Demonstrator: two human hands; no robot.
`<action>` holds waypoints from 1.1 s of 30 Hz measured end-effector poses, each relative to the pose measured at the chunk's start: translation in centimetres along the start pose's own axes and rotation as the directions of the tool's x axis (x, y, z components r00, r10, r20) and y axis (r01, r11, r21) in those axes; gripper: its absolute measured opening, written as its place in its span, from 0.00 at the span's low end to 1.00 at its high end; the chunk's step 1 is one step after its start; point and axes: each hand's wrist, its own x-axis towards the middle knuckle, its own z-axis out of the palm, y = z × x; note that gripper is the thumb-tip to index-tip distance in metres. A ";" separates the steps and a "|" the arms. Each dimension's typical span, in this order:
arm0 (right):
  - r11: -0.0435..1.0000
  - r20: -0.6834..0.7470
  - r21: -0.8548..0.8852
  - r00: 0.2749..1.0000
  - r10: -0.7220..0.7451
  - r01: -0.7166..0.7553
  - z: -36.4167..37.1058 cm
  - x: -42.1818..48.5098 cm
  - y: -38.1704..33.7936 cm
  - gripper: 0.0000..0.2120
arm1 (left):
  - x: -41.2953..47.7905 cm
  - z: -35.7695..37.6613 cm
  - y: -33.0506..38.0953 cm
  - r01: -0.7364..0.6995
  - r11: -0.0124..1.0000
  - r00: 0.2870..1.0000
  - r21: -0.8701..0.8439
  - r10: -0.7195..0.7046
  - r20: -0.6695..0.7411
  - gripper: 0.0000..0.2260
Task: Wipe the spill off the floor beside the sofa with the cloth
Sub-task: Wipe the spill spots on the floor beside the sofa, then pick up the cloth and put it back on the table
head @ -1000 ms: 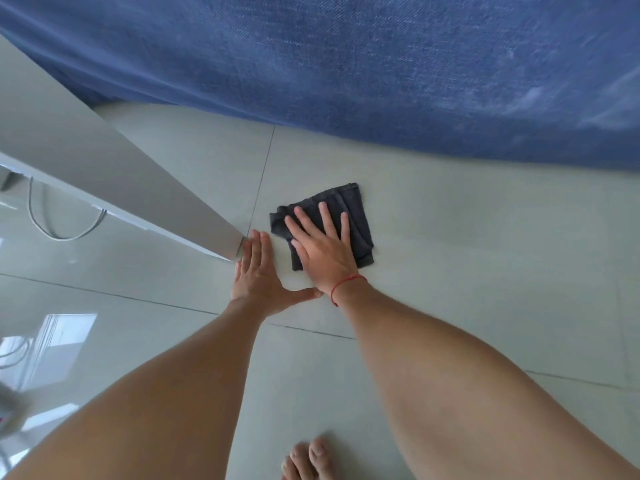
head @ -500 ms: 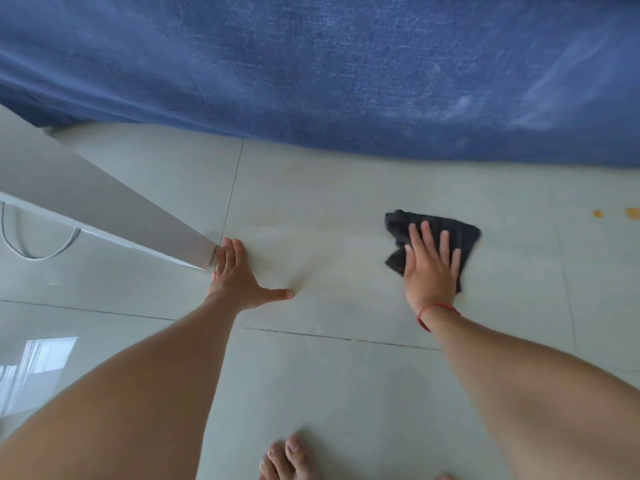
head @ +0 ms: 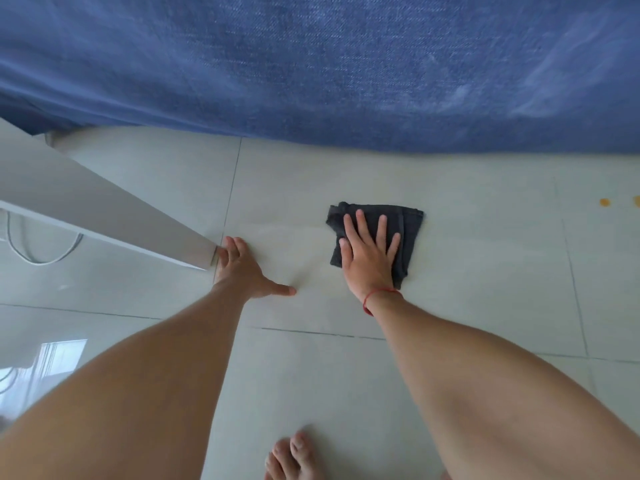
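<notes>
A dark grey folded cloth (head: 410, 225) lies flat on the pale tiled floor (head: 478, 292), just in front of the blue sofa (head: 346, 64). My right hand (head: 370, 258) presses flat on the cloth, fingers spread, a red string around the wrist. My left hand (head: 244, 268) rests palm down on the floor to the left, fingers touching the corner of a white panel, thumb out. A faint damp streak (head: 287, 233) runs between the two hands. Two small orange drops (head: 605, 201) sit on the floor at the far right.
A white furniture panel (head: 104, 209) slants in from the left, with a white cable (head: 41, 258) looping behind it. My bare toes (head: 294, 455) show at the bottom edge. The sofa's fabric hangs down to the floor along the whole top.
My right hand slid the cloth to the right, away from the left hand, then back a little to the left. The left hand stayed planted by the panel corner.
</notes>
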 end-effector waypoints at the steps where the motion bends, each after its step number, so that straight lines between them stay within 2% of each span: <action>1: 1.000 -0.001 0.024 1.000 -0.012 0.012 -0.5 -0.1 0.5 0.23 | -0.1 -0.4 0.9 -0.003 1.000 1.000 0.014 0.003 0.002 0.67; 3: 0.998 -0.118 0.057 0.993 0.012 -0.005 -1.7 -0.3 2.0 0.24 | -0.4 -1.0 3.4 -0.061 0.998 0.996 0.032 0.063 -0.061 0.54; 5: 0.979 -0.302 0.129 0.934 0.192 -0.160 -3.2 -0.7 3.7 0.26 | -0.8 -1.4 6.7 -0.137 0.990 0.971 -0.031 0.128 -0.202 0.34; 6: 0.952 -0.341 0.168 0.891 0.300 -0.256 -3.8 -0.8 4.4 0.27 | -1.0 -1.4 8.5 -0.171 0.980 0.956 -0.099 0.141 -0.258 0.29; 7: 0.919 -0.321 0.190 0.863 0.390 -0.345 -4.5 -0.7 4.9 0.28 | -1.0 -1.3 10.2 -0.184 0.967 0.952 -0.174 0.131 -0.275 0.27; 9: 0.864 -0.202 0.177 0.841 0.501 -0.472 -5.3 -0.3 5.2 0.30 | -1.2 -0.8 13.0 -0.124 0.946 0.978 -0.300 0.066 -0.195 0.30; 11: 0.835 -0.102 0.169 0.833 0.543 -0.524 -5.9 0.2 4.9 0.31 | -1.4 0.1 14.5 -0.045 0.943 0.994 -0.329 0.011 -0.105 0.34; 15: 0.863 0.062 0.154 0.876 0.478 -0.482 -6.5 1.0 3.5 0.24 | -1.5 1.0 15.3 -0.046 0.937 0.997 -0.347 0.020 -0.079 0.33; 18: 0.792 0.160 0.309 0.849 0.503 -0.527 -6.9 1.4 3.6 0.21 | -1.7 0.7 15.6 -0.076 0.909 0.995 -0.410 0.040 -0.096 0.29; 21: 0.677 0.215 0.425 0.794 0.569 -0.601 -6.6 0.7 4.2 0.21 | -2.6 0.5 15.5 0.018 0.890 1.000 -0.455 -0.010 0.019 0.34; 25: 0.643 0.274 0.415 0.762 0.587 -0.644 -6.0 -3.2 4.6 0.20 | -5.3 2.3 13.5 0.072 0.932 0.991 -0.355 -0.029 0.127 0.40; 30: 0.691 0.357 0.282 0.742 0.568 -0.665 -5.5 -9.5 4.4 0.21 | -10.3 4.8 10.8 0.028 0.957 0.982 -0.290 0.027 0.185 0.31; 33: 0.724 0.318 0.299 0.781 0.538 -0.621 -8.1 -11.5 3.5 0.20 | -13.5 3.6 10.0 0.044 0.919 0.978 -0.392 0.040 0.205 0.27</action>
